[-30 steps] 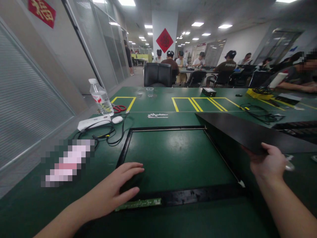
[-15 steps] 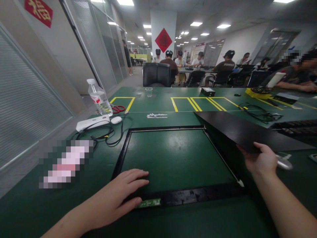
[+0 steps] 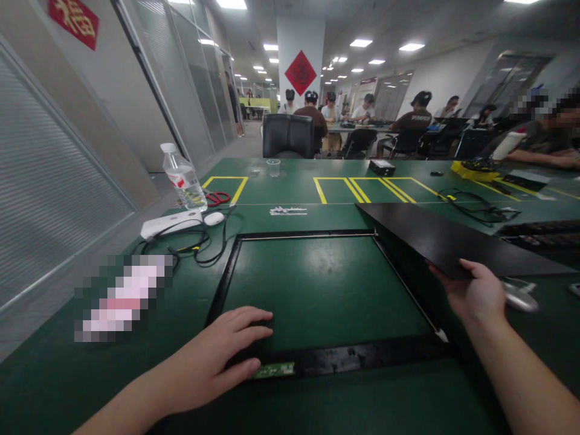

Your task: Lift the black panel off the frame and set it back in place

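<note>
A rectangular black frame (image 3: 371, 357), like a monitor's bezel, lies flat on the green table. My left hand (image 3: 226, 347) rests over its near left corner, fingers stretched out and apart, and covers that corner. Beside the thumb, a small green circuit board (image 3: 283, 368) sits on the frame's near edge. My right hand (image 3: 480, 293) grips the near edge of a thin black panel (image 3: 435, 232), thumb on top and fingers underneath. The panel is tilted beside the frame's right side, its far corner close to the frame's far right corner.
A water bottle (image 3: 183, 181), red-handled scissors (image 3: 218, 198), a white box-shaped device (image 3: 170, 223) and looped black cables (image 3: 211, 260) are at the left. White strips (image 3: 288, 211) lie beyond the frame. A grey mouse-like object (image 3: 520, 298) is by my right hand. People sit at tables beyond.
My right hand has shifted very slightly left along the panel's edge. The left hand, frame and panel stay nearly where they were.
</note>
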Motion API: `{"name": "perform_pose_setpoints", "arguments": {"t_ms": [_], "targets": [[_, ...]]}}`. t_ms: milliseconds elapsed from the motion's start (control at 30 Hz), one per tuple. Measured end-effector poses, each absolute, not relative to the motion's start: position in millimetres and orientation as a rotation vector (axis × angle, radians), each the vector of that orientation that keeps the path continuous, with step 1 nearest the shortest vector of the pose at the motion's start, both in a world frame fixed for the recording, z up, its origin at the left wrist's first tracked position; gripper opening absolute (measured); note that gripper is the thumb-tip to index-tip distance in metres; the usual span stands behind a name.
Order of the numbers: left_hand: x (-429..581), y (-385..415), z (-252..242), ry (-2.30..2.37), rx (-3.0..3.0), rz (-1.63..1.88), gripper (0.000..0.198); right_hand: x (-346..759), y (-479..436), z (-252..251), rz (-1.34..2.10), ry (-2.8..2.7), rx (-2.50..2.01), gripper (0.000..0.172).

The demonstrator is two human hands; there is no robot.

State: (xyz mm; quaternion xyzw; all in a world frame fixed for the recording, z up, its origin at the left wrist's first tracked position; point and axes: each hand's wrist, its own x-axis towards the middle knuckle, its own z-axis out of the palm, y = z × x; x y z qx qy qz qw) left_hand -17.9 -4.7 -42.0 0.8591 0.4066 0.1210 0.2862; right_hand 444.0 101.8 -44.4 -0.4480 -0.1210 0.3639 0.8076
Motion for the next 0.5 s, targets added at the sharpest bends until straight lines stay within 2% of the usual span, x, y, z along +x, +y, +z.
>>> {"name": "perform_pose_setpoints", "arguments": {"t_ms": [367, 500], "targets": [[-19.2, -4.2, -42.9, 1.086, 2.28, 0.344, 0.043, 441.6, 99.8, -38.0, 0.796, -0.306, -1.035, 0.021], [-21.3, -2.8, -42.8, 1.076, 2.242, 0.356, 0.042, 441.0, 99.3, -36.1, 0.85, -0.303, -1.045, 0.023]]}}
